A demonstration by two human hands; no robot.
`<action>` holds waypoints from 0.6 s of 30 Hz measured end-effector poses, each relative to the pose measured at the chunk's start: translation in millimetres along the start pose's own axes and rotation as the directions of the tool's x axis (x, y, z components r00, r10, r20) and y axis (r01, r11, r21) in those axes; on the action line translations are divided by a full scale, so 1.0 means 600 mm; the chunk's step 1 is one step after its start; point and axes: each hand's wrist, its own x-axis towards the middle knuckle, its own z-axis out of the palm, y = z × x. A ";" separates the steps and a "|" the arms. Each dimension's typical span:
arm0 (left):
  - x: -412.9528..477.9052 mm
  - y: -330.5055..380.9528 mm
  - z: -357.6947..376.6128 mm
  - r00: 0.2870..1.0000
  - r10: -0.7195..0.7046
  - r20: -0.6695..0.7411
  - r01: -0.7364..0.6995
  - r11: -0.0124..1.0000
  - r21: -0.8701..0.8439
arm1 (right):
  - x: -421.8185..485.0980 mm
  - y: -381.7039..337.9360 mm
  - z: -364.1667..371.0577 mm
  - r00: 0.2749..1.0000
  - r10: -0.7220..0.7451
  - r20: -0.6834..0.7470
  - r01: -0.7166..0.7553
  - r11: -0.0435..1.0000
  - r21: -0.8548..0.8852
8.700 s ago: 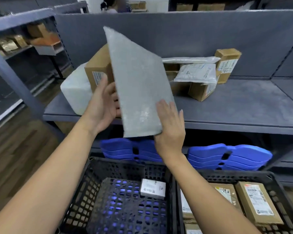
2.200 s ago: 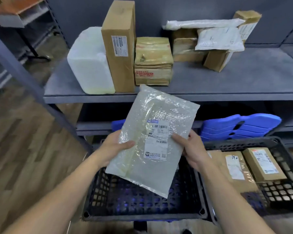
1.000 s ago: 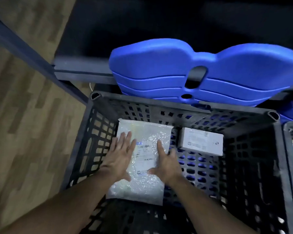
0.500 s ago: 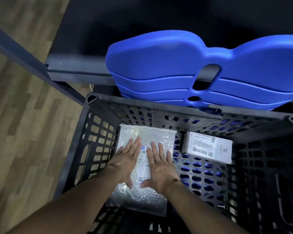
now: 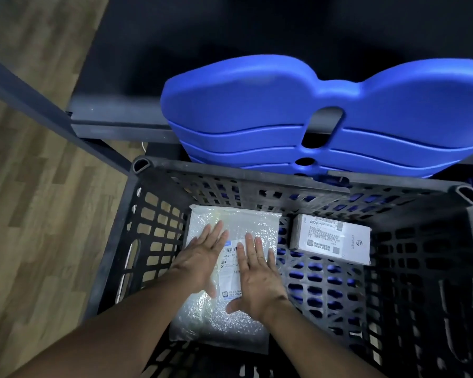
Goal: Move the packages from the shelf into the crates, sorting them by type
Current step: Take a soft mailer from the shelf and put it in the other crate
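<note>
- We see the label (image 5: 229,271) on the bubble mailer (image 5: 221,320) only between the left hand (image 5: 200,260) and right hand (image 5: 257,282), which cover its sides.
- The white box (image 5: 352,242) carries fine print too small for us to read.
- The black crate (image 5: 257,174) and blue stack (image 5: 257,105) run off our right edge.
</note>
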 end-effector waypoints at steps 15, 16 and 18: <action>-0.177 0.066 -0.084 0.979 0.013 -0.205 -0.024 0.998 -0.052 | -0.156 0.045 -0.133 0.974 0.079 -0.214 -0.071 0.996 0.046; -0.192 0.075 -0.096 0.974 0.019 -0.228 -0.027 0.999 -0.030 | -0.182 0.045 -0.154 0.971 0.078 -0.225 -0.068 0.996 0.052; -0.220 0.094 -0.126 0.968 0.023 -0.249 -0.025 1.000 -0.006 | -0.228 0.046 -0.184 0.962 0.098 -0.256 -0.083 0.994 0.071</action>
